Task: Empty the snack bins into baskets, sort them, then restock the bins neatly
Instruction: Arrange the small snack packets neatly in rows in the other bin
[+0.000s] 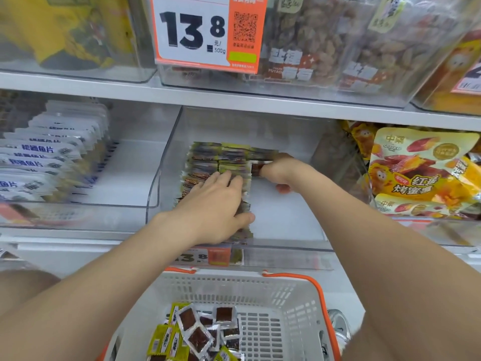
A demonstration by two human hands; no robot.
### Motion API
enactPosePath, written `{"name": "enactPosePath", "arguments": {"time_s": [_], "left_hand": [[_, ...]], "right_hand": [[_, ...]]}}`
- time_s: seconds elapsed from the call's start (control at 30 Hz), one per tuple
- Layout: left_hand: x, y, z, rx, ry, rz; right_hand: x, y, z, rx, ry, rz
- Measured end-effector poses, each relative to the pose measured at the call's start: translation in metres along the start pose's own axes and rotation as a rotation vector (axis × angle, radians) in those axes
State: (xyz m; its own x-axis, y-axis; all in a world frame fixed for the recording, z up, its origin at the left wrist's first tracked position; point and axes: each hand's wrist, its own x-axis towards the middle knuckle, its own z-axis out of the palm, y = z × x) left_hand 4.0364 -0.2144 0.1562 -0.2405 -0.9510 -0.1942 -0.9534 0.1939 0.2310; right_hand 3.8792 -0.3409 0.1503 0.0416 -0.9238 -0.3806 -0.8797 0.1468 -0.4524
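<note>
- Packet row (208, 162) is stacked on edge in the clear bin (153, 199), at 9 o'clock of the bare floor
- Left hand (216, 207) is laid flat on the row, fingers straight, nothing gripped; the row should be kept pressed upright
- Right hand (278, 170) is at the row's 1 o'clock corner, fingers curled round its far end; that end should be seated flush before release
- Loose packets (203, 332) are left in the basket (286, 290), 6 o'clock

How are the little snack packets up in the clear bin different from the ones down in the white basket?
The bin packets stand on edge in tight rows on the left side of the clear bin; the basket packets lie loose in a jumbled heap. The left hand presses on the bin packets and the right hand pinches some; nothing touches the basket packets. Both look like the same yellow-green and silver packets.
</note>
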Motion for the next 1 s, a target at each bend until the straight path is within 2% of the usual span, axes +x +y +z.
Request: {"name": "enactPosePath", "arguments": {"time_s": [0.07,0.2,0.3,0.4,0.47,0.53,0.6,0.7,0.77,0.83,0.9,1.0], "left_hand": [[-0.003,-0.004,-0.005,-0.049,0.081,0.03],[-0.012,-0.009,-0.012,-0.151,0.262,0.075],[-0.025,-0.004,-0.013,-0.228,0.388,0.111],[-0.044,0.001,-0.014,-0.274,0.468,0.131],[-0.062,0.005,-0.016,-0.281,0.536,0.156],[-0.09,0.01,-0.017,-0.265,0.538,0.172],[-0.116,0.01,-0.01,-0.233,0.342,0.195],[-0.135,0.001,0.032,-0.056,-0.173,0.188],[-0.132,-0.013,0.084,0.076,-0.47,0.131],[-0.121,-0.03,0.14,0.183,-0.681,0.08],[-0.112,-0.045,0.183,0.222,-0.747,0.027],[-0.107,-0.06,0.223,0.099,-0.702,-0.062]], "right_hand": [[-0.003,-0.001,-0.003,0.006,0.025,-0.03],[-0.018,-0.001,-0.01,-0.187,0.062,-0.066],[-0.042,0.0,-0.011,-0.34,0.211,-0.127],[-0.078,0.003,-0.008,-0.321,0.342,-0.231],[-0.108,0.006,-0.005,-0.256,0.419,-0.388],[-0.152,0.009,-0.004,-0.147,0.4,-0.531],[-0.196,0.015,0.005,-0.109,0.261,-0.608],[-0.227,0.036,0.052,-0.194,0.036,-0.602],[-0.222,0.06,0.102,-0.291,-0.094,-0.543],[-0.204,0.088,0.153,-0.363,-0.216,-0.43],[-0.186,0.112,0.193,-0.389,-0.299,-0.326],[-0.163,0.142,0.238,-0.375,-0.363,-0.248]]}}
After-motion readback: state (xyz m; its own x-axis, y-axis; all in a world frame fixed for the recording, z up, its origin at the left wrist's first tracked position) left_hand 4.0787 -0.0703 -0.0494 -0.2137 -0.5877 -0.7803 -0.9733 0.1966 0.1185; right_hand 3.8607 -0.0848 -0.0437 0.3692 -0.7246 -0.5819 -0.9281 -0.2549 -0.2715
